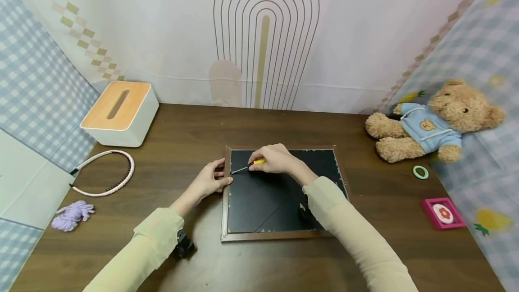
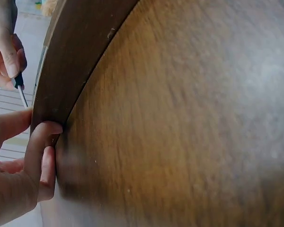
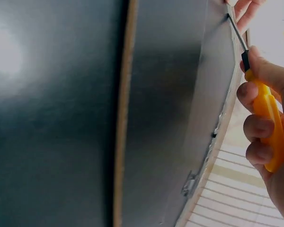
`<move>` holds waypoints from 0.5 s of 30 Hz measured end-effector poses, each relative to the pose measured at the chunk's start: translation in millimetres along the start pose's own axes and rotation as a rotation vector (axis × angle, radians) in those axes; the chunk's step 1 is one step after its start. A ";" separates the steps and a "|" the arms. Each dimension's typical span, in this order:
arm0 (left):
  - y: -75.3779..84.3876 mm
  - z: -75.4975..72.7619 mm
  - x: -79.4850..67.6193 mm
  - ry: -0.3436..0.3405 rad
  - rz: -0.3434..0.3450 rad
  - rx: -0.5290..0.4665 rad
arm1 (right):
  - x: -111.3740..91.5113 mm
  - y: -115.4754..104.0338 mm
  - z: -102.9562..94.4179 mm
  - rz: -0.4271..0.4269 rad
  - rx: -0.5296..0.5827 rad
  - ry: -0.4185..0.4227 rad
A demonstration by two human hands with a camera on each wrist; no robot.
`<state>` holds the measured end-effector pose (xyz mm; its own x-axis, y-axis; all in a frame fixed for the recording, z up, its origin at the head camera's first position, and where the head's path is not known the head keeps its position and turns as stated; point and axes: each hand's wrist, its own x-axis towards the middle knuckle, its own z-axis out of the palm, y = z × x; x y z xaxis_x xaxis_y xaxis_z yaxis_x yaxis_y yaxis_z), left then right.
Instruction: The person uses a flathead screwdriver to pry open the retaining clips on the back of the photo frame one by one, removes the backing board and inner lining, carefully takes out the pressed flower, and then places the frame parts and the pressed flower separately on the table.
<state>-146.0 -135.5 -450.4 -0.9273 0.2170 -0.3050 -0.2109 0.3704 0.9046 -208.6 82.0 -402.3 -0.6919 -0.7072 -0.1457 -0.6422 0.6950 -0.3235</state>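
A picture frame [image 1: 275,235] lies back side up on the table, its black backing board [image 1: 251,206] showing. At its left edge, my left hand [image 1: 208,180] grips the rim, thumb on top and fingers against the outer side. My right hand [image 1: 275,159] holds a screwdriver by its yellow handle [image 3: 267,113]. The thin metal shaft [image 3: 237,33] points left, its tip at the inner edge of the rim close to my left thumb. A small metal tab [image 3: 189,183] shows along the board's edge in the right wrist view.
A tissue box [image 1: 115,111] stands at the back left, with a braided loop [image 1: 130,170] and purple yarn [image 1: 73,215] before it. On the right are a teddy bear [image 1: 430,125], a green ring [image 1: 420,172] and a pink square box [image 1: 443,214]. Patterned cloth hangs behind.
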 end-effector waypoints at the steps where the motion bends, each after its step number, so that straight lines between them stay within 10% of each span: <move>1: 0.0 -0.2 -0.1 -0.001 0.003 0.000 | 0.2 -2.1 -0.9 -0.005 -0.023 0.002; 15: 3.8 -1.0 1.2 0.007 -0.014 0.027 | 24.2 -56.4 -30.9 -0.083 -0.403 -0.017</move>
<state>-148.2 -134.7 -447.0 -0.9265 0.2048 -0.3157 -0.2160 0.3977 0.8917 -199.4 29.7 -358.7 -0.6287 -0.7628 -0.1513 -0.7759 0.6283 0.0566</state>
